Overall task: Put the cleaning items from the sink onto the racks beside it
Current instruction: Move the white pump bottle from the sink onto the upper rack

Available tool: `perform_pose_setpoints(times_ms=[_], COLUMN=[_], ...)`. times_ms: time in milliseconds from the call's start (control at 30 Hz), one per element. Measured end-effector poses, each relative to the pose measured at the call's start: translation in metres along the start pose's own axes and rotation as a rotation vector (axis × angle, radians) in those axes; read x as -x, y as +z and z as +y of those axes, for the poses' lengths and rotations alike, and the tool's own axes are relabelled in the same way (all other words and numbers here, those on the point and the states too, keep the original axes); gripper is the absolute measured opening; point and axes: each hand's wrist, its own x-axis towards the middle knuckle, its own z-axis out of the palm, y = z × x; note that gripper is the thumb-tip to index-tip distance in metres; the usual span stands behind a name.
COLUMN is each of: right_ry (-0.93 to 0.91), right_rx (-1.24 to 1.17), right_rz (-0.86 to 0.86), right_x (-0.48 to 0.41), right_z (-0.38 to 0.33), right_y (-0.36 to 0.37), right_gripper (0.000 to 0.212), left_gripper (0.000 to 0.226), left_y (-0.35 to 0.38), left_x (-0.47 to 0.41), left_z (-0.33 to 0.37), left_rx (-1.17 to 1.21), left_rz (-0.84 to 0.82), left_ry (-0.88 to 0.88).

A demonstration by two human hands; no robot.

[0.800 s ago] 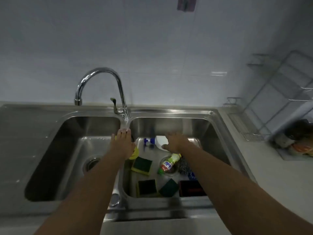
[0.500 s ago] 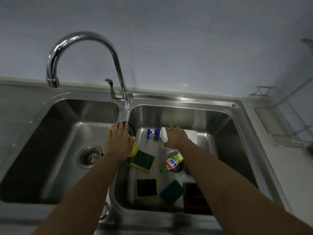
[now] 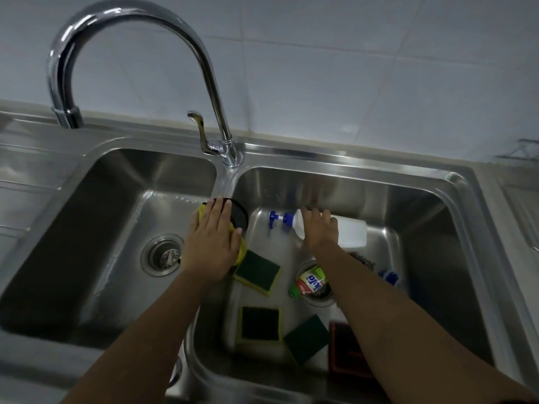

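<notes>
In the right basin (image 3: 437, 199) a white spray bottle (image 3: 351, 233) with a blue nozzle (image 3: 277, 221) lies on its side. My right hand (image 3: 319, 231) is closed over its shoulder. My left hand (image 3: 214, 240) lies on a yellow and black round scrubber (image 3: 240, 218) at the divider between the basins, with the thumb round its edge. Three green and yellow sponges (image 3: 258, 274) (image 3: 259, 323) (image 3: 306, 338) lie on the basin floor. A dish soap bottle (image 3: 310, 282) rests over the drain.
Steel wool (image 3: 361, 260), a blue item (image 3: 389, 277) and a dark red item (image 3: 347, 351) lie partly under my right arm. The tap (image 3: 131, 21) arches over the left basin (image 3: 87, 228). A bit of the wire rack (image 3: 522, 150) shows at the far right.
The view has moved closer and lower over the sink, and the rack has slid almost out of view. Both hands stay on the same items, which have not been lifted.
</notes>
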Motion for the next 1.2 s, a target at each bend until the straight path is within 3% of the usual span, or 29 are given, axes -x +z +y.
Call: perform_pose_setpoints(times_ms=[167, 300, 500, 600, 733, 867, 967, 1200], right_ry=[-0.003, -0.031, -0.069, 0.002, 0.158, 0.243, 0.275, 0.293], right_rx=[-0.008, -0.059, -0.432, -0.647, -0.900, -1.114, -1.091, -0.999], right_rz=[-0.046, 0.036, 0.233, 0.286, 0.367, 0.478, 0.644, 1.039], right_x=[-0.011, -0.007, 0.024, 0.048, 0.086, 0.132, 0.164, 0.220], right_z=[0.005, 0.015, 0.037, 0.042, 0.054, 0.084, 0.114, 0.184], right_y=[0.006, -0.001, -0.034, -0.061, -0.101, -0.156, -0.208, -0.324], right_gripper=[0.090, 0.087, 0.087, 0.088, 0.088, 0.086, 0.087, 0.086], left_gripper=[0.067, 0.067, 0.071, 0.073, 0.070, 0.070, 0.058, 0.061], left_y=[0.001, 0.000, -0.005, -0.013, -0.036, -0.064, -0.067, -0.065], left_x=[-0.002, -0.001, -0.001, 0.000, -0.012, -0.041, -0.065, -0.101], left_z=[-0.001, 0.000, 0.003, 0.006, 0.023, 0.073, 0.125, 0.276], left_rx=[0.039, 0.054, 0.010, -0.062, -0.077, 0.007, 0.065, 0.152], left_rz=[0.014, 0.014, 0.000, -0.040, -0.024, 0.010, 0.019, -0.050], left_ry=[-0.006, -0.002, -0.003, 0.028, 0.237, 0.403, 0.490, 0.666])
